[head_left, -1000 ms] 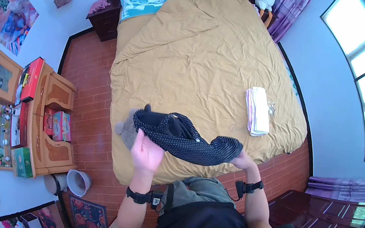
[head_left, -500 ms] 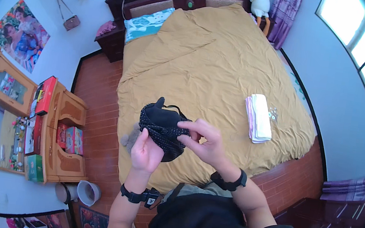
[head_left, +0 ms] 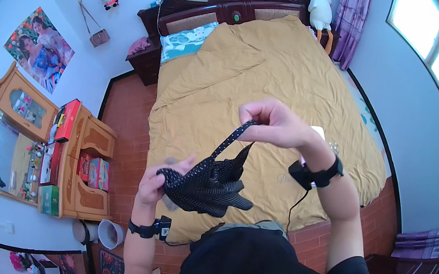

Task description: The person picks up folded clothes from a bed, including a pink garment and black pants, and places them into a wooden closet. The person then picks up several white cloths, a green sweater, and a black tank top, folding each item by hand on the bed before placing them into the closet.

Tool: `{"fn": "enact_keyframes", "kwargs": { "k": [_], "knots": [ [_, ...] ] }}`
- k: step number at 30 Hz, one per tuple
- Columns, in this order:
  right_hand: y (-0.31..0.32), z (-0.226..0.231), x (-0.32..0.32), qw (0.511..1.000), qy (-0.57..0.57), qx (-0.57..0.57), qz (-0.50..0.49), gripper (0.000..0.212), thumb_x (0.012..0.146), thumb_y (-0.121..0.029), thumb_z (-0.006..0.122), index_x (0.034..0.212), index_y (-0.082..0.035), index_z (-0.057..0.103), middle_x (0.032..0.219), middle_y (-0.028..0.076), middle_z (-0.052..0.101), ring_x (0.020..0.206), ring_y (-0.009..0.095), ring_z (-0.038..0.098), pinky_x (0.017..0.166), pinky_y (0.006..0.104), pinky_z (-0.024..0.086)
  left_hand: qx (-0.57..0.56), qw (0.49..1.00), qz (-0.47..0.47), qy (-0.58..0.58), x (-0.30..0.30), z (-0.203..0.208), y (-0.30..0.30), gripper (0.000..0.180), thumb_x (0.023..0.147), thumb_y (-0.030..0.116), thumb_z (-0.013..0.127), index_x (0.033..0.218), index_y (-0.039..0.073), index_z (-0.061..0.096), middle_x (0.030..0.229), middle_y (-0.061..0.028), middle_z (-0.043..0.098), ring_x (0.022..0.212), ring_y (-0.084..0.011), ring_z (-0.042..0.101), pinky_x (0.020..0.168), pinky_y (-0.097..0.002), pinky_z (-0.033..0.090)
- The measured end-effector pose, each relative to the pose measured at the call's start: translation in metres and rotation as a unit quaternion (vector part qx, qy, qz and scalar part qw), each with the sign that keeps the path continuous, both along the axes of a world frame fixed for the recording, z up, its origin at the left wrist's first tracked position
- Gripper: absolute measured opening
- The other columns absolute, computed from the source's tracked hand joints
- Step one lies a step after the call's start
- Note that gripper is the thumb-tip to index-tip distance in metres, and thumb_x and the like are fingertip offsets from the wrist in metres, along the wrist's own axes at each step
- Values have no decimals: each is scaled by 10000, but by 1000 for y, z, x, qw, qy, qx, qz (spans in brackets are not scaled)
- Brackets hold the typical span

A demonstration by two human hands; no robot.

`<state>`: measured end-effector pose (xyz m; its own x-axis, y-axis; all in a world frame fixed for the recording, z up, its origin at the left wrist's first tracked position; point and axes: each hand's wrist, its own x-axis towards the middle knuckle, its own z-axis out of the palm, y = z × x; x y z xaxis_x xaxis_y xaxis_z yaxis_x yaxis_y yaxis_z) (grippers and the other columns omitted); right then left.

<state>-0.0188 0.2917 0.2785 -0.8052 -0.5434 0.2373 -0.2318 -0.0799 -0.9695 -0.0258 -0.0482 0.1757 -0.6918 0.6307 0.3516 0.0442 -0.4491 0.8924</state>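
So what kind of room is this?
It's a bedroom, most likely in a home. You can tell from the big bed with its mustard cover, the pillow by the dark headboard, and the wooden dressing table with a mirror.

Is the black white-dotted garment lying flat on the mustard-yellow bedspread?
No, both hands hold the black dotted garment in the air, the right hand lifting its strap.

folded white cloth [head_left: 318, 132] near bed's [head_left: 271, 77] right edge mostly hidden behind right hand [head_left: 274, 123] and wrist; small bits [head_left: 333, 147] beside it too tiny to identify; grey object [head_left: 172, 159] at bed's front-left edge mostly covered by left hand [head_left: 155, 184] and black dotted garment [head_left: 208, 182]; window [head_left: 437, 43] cut off by frame
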Motion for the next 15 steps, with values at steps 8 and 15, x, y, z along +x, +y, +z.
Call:
{"fn": "enact_keyframes", "kwargs": {
  "k": [8,15],
  "knots": [
    [67,72,-11,959,182,207,65,315,823,-130,762,652,-58,508,584,-91,385,551,17,344,499,233,260,-187,906,-212,315,-12,73,4,343,789,233,778,987,-22,665,1009,-170,662,926,-345,608,836,-395,456],
    [57,109,-10,877,221,427,-11,456,817,-310,786,622,-8,505,533,30,422,511,119,419,488,310,329,-475,804,-43,356,-16,138,-15,628,772,161,727,1331,45,465,847,-123,637,775,-298,618,729,-399,472]
  ]
}}
